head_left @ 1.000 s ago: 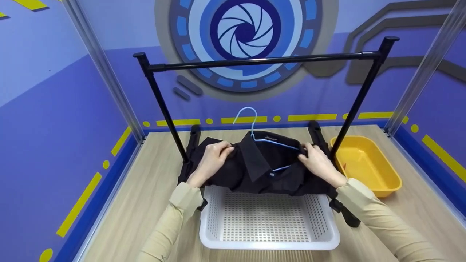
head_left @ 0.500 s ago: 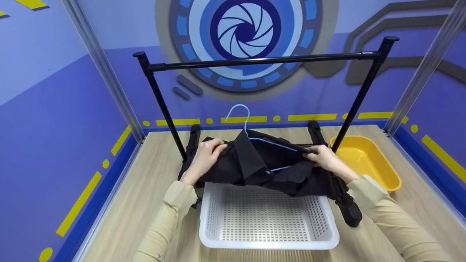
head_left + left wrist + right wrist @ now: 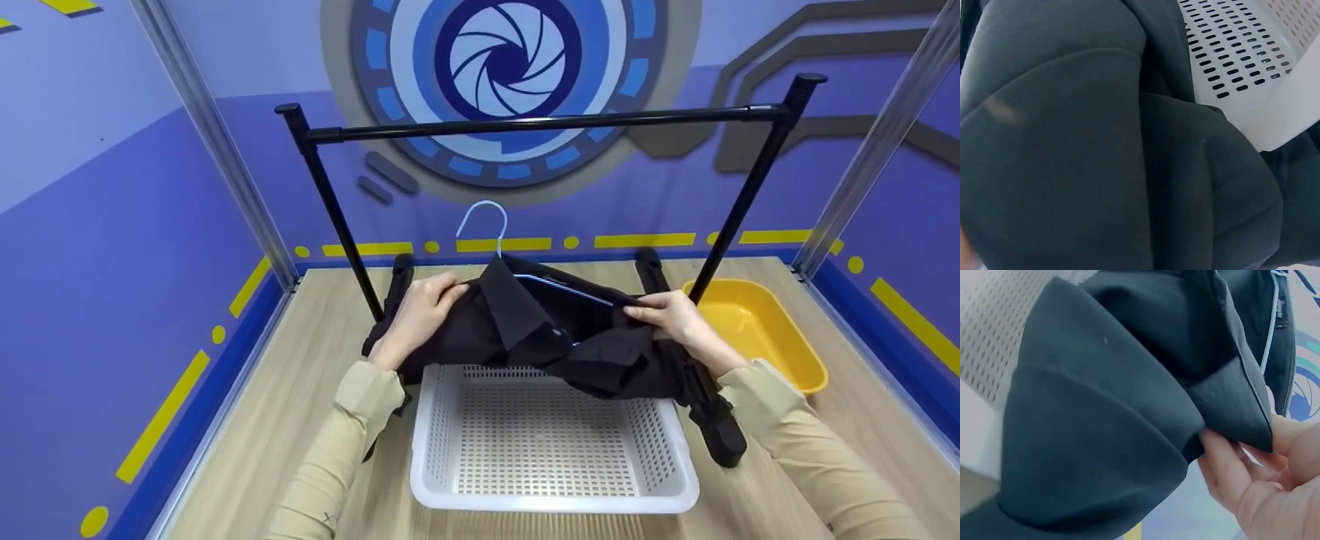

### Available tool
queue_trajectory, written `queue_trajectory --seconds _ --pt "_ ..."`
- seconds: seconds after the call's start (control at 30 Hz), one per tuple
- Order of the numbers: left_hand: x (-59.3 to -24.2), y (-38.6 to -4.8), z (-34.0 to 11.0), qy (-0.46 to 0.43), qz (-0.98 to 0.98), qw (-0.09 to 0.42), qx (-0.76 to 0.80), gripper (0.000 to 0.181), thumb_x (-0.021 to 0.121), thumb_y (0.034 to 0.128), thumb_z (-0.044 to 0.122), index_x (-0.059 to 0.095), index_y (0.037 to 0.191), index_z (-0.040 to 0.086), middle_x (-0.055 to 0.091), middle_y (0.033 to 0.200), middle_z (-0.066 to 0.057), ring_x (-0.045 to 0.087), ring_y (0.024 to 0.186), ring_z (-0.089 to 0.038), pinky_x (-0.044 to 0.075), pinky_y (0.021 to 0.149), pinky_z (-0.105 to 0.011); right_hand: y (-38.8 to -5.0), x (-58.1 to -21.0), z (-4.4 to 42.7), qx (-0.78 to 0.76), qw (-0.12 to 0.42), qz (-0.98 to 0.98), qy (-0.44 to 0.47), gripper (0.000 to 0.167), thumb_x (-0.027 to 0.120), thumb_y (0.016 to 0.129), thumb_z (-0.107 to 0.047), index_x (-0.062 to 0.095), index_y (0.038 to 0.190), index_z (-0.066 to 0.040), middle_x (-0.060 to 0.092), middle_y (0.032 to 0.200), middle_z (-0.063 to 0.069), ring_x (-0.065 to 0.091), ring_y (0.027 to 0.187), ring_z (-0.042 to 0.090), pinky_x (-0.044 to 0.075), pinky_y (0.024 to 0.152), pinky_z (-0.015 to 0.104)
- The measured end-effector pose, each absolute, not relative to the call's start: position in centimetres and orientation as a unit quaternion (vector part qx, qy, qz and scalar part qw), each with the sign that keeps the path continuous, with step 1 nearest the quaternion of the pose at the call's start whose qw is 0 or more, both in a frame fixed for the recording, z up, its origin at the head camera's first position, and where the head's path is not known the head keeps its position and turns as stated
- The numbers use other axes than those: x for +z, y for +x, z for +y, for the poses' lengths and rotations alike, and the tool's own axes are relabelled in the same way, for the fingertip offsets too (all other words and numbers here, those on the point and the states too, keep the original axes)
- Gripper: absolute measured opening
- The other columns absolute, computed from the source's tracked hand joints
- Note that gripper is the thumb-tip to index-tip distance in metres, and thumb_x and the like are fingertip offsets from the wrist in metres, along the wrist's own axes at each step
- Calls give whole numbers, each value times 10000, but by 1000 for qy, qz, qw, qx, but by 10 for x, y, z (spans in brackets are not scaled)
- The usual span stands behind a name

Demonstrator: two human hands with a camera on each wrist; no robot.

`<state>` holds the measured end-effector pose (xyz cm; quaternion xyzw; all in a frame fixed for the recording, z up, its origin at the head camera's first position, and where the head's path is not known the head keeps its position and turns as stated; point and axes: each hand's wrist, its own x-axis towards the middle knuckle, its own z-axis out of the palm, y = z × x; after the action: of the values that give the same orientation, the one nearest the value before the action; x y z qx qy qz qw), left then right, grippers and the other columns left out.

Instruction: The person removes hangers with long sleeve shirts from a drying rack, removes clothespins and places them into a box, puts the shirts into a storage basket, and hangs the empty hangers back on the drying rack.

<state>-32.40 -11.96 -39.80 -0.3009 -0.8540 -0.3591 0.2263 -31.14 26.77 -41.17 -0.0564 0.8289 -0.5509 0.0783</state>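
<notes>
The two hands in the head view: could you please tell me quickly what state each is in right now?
Left hand: closed, gripping the black shirt.
Right hand: closed, pinching an edge of the same shirt.

The shirt (image 3: 472, 330) looks plain black, perhaps slate in the hazy wrist views. The hanger (image 3: 505, 223) is pale blue, the rack (image 3: 555, 124) black, the tub (image 3: 750, 330) yellow, the basket (image 3: 555, 503) white with rows of slots. The sleeves (image 3: 332, 450) are beige, the bench (image 3: 247, 450) pale wood-grain. The blue-violet wall (image 3: 150, 217) carries yellow dashes (image 3: 645, 241) and dots (image 3: 571, 242) and a blue, white and grey ringed emblem (image 3: 508, 64).
</notes>
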Motion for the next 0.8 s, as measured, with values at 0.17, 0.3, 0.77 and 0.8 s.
queue_trajectory --seconds 0.17,0.3,0.77,0.8 --pt "-401 -325 -120 -289 -856 215 -370 245 609 1022 118 580 805 10 460 668 -37 405 643 -146 336 666 -267 -310 -411 267 -574 74 814 -50 211 633 1023 -148 757 1079 12 685 697 -150 656 605 -19 543 588 165" --pt "-403 -326 -120 -292 -853 209 -378 218 594 1034 132 632 853 15 563 699 -108 425 648 -142 345 667 -259 -309 -413 267 -599 90 794 -45 251 592 1045 -156 760 862 -191 656 635 -152 624 562 -26 524 564 158" --pt "-402 -321 -120 -310 -829 244 -397 196 640 1000 90 668 838 -17 651 733 -145 481 637 -157 370 651 -240 -310 -411 259 -610 81 787 -55 306 563 1061 -334 624 810 -169 511 616 -135 525 545 -13 477 561 166" --pt "-401 -321 -120 -310 -830 244 -394 195 642 999 93 672 840 -15 656 735 -146 489 635 -164 374 651 -242 -309 -411 258 -595 68 799 -57 295 566 1059 -333 618 836 -147 503 625 -126 506 541 -5 461 556 172"
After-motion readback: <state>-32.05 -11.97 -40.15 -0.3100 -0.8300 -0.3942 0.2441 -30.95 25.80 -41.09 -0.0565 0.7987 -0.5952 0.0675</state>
